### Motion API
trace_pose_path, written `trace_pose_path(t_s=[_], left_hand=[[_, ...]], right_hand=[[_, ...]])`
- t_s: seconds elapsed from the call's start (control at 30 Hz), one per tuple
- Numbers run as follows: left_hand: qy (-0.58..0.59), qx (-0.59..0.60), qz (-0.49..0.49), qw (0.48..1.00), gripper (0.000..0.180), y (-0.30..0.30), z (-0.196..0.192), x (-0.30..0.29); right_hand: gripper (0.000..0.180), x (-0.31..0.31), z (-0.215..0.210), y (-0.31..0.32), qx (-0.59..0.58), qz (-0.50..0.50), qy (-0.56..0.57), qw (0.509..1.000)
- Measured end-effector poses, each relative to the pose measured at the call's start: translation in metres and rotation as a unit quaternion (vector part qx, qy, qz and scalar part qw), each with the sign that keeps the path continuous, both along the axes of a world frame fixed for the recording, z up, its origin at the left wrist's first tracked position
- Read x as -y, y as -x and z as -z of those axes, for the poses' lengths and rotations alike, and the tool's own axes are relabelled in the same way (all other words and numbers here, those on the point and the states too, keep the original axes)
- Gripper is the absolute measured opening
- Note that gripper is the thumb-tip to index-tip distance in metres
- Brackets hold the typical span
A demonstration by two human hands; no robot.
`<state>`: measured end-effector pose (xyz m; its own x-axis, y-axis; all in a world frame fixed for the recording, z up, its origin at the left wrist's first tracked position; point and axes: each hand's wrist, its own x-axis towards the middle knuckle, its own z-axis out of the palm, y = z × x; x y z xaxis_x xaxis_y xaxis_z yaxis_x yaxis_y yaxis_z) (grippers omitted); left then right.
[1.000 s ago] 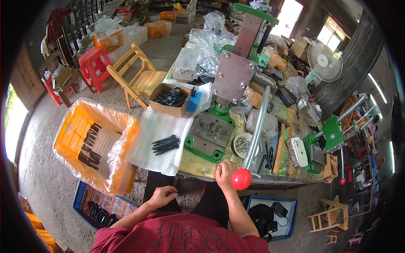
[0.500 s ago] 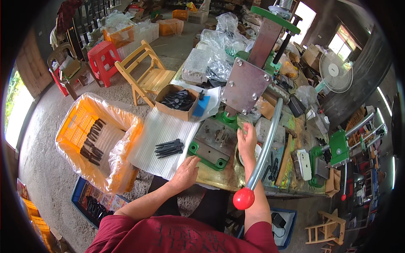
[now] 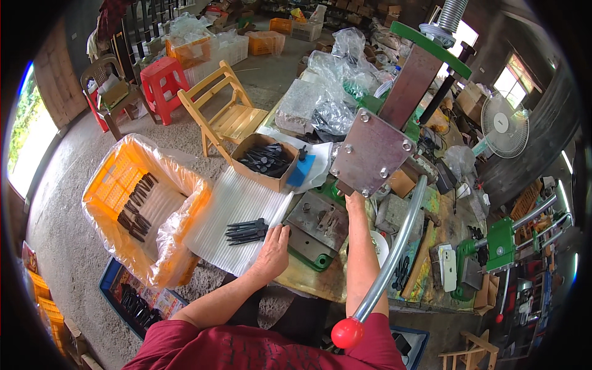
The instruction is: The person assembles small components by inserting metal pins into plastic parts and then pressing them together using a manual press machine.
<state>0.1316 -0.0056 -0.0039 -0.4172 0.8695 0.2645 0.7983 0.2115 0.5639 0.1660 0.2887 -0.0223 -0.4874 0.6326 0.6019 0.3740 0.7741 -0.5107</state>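
My left hand [image 3: 273, 251] rests beside a small pile of slim black tools [image 3: 245, 231] on a white foam sheet [image 3: 213, 222]. Its fingers are stretched out, close to the pile's right end, and I see nothing held in them. My right hand [image 3: 354, 202] reaches forward beneath the metal plate of a green press [image 3: 372, 151]; the plate hides its fingers. In front of it lies the press's steel bed [image 3: 317, 221], with small metal fittings on top. The press's long lever with a red ball knob [image 3: 348, 333] slants across my right forearm.
A cardboard box [image 3: 265, 176] of black parts stands beyond the foam sheet. To the left is an orange crate [image 3: 108, 185] lined with plastic, with rows of dark tools inside. A phone [image 3: 447, 268], a second green press [image 3: 501, 246] and a fan [image 3: 504, 125] are at the right.
My right hand has moved forward, its fingers passing out of sight behind the press plate. My left hand has come closer to the black tools. The whole view has shifted slightly.
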Motion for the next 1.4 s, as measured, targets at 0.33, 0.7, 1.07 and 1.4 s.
trace_pose_path(t_s=[0.33,0.7,1.07,1.4], left_hand=[[-0.027,0.024,-0.016,0.999,0.056,-0.008,0.004,-0.003],[-0.033,0.024,-0.009,0.999,0.065,-0.026,0.0,0.015],[-0.018,0.07,0.004,0.997,0.067,-0.036,-0.003,0.034],[-0.016,0.077,0.015,0.997,0.075,-0.041,-0.007,0.042]], right_hand=[[0.035,0.011,0.006,0.003,0.001,-0.001,0.006,1.0],[0.035,-0.005,-0.004,0.021,0.005,-0.001,0.015,1.0],[0.036,0.006,0.012,0.002,0.011,-0.012,0.028,0.999],[0.036,0.019,0.04,-0.025,0.016,-0.023,0.038,0.999]])
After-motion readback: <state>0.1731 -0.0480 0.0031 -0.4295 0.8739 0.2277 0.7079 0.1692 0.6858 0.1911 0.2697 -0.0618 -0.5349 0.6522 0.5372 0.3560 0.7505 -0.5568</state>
